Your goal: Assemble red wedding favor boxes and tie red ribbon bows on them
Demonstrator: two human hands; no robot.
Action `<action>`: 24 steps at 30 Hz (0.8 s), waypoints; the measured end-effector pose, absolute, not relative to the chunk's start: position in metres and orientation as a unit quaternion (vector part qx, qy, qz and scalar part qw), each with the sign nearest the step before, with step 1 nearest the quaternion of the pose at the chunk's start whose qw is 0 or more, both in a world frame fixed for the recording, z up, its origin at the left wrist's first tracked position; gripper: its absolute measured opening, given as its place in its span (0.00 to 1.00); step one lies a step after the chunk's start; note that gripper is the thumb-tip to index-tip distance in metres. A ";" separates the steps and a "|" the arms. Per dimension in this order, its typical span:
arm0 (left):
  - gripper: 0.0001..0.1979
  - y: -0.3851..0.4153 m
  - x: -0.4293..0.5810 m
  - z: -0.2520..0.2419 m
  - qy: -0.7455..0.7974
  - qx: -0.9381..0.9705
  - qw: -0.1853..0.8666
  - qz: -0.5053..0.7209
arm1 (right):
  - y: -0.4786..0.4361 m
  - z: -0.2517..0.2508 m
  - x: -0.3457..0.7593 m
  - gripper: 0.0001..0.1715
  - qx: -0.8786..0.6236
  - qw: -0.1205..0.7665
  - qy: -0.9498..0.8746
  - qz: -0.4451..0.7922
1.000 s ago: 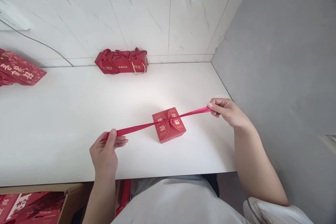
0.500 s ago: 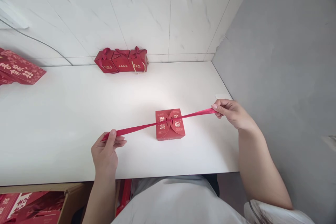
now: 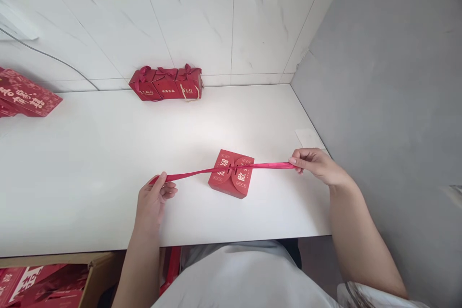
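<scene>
A small red gift box (image 3: 228, 187) with gold characters and curved, meeting top flaps sits on the white table, turned at a slant. A red ribbon (image 3: 197, 173) crosses its top and is drawn together at the middle, where the flaps meet. My left hand (image 3: 155, 197) pinches the ribbon's left end between thumb and fingers, to the left of the box. On the other side, my right hand (image 3: 314, 164) pinches the right end, a little above the table. Both lengths of ribbon stretch out nearly straight.
Three red boxes with bows (image 3: 166, 84) stand in a row against the tiled wall. Another red printed box (image 3: 31, 94) lies at the far left. Below the table's front edge is a cardboard carton (image 3: 96, 274) with red packaging. A grey wall (image 3: 393, 82) bounds the right side.
The box has turned clockwise on the table. My left hand has moved slightly up and right, my right hand slightly down, so the ribbon lies closer to level.
</scene>
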State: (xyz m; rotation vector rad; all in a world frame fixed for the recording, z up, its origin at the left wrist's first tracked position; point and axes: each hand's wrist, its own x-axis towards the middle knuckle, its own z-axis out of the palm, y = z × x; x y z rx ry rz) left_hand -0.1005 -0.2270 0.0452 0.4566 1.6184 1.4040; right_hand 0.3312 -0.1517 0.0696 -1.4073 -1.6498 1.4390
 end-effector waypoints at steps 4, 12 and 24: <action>0.18 -0.222 -0.100 0.047 0.653 0.239 0.478 0.536 | -0.152 0.075 0.332 0.24 -0.478 0.189 -0.632 0.580; 0.16 -0.195 -0.078 0.087 0.677 0.509 0.303 0.437 | -0.144 0.100 0.294 0.32 -0.406 0.112 -0.687 0.592; 0.17 -0.183 -0.046 0.116 0.570 0.637 0.467 0.227 | -0.145 0.115 0.245 0.18 -0.398 0.151 -0.683 0.593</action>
